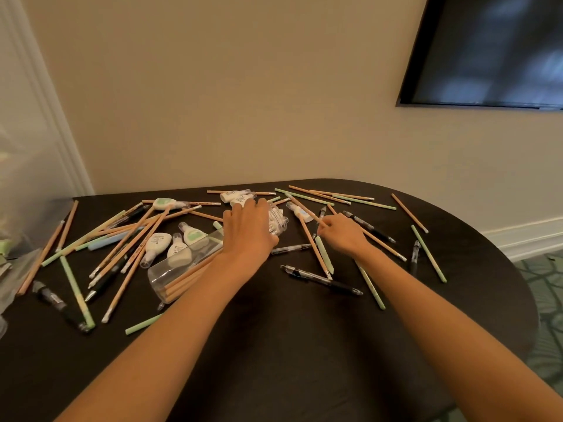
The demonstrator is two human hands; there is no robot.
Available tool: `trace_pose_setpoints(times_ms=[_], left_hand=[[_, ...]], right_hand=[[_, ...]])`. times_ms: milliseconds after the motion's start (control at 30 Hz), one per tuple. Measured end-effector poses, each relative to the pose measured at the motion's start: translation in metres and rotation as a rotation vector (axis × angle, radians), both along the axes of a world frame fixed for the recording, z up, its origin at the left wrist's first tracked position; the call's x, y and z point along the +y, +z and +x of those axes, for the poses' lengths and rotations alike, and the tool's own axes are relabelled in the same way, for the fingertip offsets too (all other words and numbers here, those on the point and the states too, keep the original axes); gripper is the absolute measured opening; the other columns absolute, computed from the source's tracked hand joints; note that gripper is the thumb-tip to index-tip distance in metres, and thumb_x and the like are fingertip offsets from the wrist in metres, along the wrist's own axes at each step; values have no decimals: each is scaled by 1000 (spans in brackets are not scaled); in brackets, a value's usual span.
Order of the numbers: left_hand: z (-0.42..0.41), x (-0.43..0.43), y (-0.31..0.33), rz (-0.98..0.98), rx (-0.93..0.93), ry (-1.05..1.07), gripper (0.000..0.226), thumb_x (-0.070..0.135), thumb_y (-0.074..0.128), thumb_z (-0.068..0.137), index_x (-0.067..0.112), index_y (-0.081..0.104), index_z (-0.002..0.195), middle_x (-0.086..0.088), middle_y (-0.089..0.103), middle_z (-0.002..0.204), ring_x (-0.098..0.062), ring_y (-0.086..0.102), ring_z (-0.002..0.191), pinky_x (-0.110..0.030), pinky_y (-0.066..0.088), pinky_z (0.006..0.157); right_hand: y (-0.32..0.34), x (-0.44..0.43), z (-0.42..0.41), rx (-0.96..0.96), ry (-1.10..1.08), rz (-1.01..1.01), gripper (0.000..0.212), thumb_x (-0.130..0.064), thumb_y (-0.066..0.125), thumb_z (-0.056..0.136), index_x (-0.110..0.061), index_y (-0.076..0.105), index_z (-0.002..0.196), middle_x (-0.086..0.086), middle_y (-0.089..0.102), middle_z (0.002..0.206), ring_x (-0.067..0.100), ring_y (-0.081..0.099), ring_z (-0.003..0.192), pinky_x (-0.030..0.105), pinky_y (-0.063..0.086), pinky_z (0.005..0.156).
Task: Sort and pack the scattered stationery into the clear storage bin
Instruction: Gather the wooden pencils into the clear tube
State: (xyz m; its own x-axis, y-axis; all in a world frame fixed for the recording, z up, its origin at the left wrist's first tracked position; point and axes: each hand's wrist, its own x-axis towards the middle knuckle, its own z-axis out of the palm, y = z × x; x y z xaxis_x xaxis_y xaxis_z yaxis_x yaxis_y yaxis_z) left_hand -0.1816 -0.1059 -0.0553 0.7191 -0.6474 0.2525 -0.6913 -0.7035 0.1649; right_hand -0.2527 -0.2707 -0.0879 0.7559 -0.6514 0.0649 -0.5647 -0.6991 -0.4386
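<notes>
Dozens of wooden pencils point(131, 239), pale green pencils point(74, 287), black pens point(323, 280) and white-and-green correction tape dispensers point(157, 243) lie flat and criss-crossed over a dark tabletop point(274, 345), one wooden pencil pinched by the right hand point(341, 236). A small clear case point(182, 269) lies on its side among them, with wooden pencils bundled inside. The clear storage bin point(18, 208) stands blurred at the far left.

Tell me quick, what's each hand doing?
Left hand: on the clear plastic pack; grip cannot be told.
Right hand: closed, pinching a wooden pencil.
</notes>
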Motion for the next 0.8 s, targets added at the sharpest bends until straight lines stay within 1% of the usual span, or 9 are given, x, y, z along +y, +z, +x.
trace_pose_setpoints(times_ms=[67, 167, 267, 367, 433, 500, 567, 667, 800], left_hand=[[2, 2, 0, -3, -8, -1, 67, 37, 64, 85, 15, 34, 140, -8, 43, 138, -27, 41, 126, -37, 35, 101], [5, 4, 2, -7, -10, -1, 67, 39, 64, 85, 15, 34, 140, -7, 42, 139, -26, 40, 127, -37, 34, 102], [6, 6, 2, -12, -12, -2, 68, 39, 64, 85, 15, 34, 140, -7, 42, 139, -26, 40, 127, -36, 34, 101], [6, 9, 2, -10, -13, 2, 68, 38, 65, 85, 15, 34, 140, -7, 42, 139, -26, 40, 126, -36, 35, 101], [7, 12, 4, -18, -9, 7, 68, 37, 65, 85, 15, 33, 141, -7, 42, 140, -26, 40, 127, -36, 34, 102], [7, 15, 7, -30, 0, 13, 67, 37, 64, 85, 14, 34, 140, -7, 42, 139, -26, 40, 127, -36, 34, 101], [8, 18, 10, -40, 4, 22, 66, 38, 65, 85, 15, 35, 139, -7, 44, 137, -26, 41, 126, -36, 34, 100], [9, 28, 16, -69, 0, 29, 66, 37, 65, 84, 15, 36, 138, -7, 45, 137, -26, 41, 125, -36, 34, 100], [11, 51, 21, -95, -9, 56, 64, 35, 66, 84, 15, 37, 137, -7, 47, 134, -26, 43, 123, -37, 36, 99]], right_hand=[[-6, 2, 8, 61, -28, 23, 23, -16, 48, 95, -3, 65, 103, 10, 64, 95, 20, 59, 82, 31, 50, 74], [-13, 6, 13, 142, -72, 31, 17, -21, 61, 89, -5, 62, 94, 5, 57, 80, 14, 54, 71, 22, 45, 61], [-20, 9, 14, 106, -142, 68, 23, -19, 66, 85, -2, 62, 100, 6, 55, 84, 13, 53, 73, 21, 43, 61], [-20, 12, 17, -18, -173, 79, 23, -18, 64, 85, -1, 63, 101, 7, 59, 85, 11, 53, 67, 18, 40, 56], [-14, 17, 18, -167, -157, 96, 17, -13, 61, 87, -5, 60, 102, 9, 63, 92, 15, 59, 75, 21, 46, 64], [-5, 25, 16, -343, -102, 200, 14, -8, 59, 88, -12, 52, 100, 8, 63, 93, 15, 62, 72, 20, 50, 60], [5, 36, 14, -453, -35, 317, 16, -5, 54, 90, -16, 48, 100, 4, 60, 87, 10, 59, 63, 17, 47, 52], [18, 55, 13, -547, 8, 457, 16, -8, 46, 94, -12, 61, 96, 1, 61, 77, 6, 55, 56, 12, 42, 47], [23, 81, 9, -666, 84, 701, 30, -15, 37, 99, -10, 65, 90, 11, 70, 78, 3, 35, 35, 12, 26, 34]])
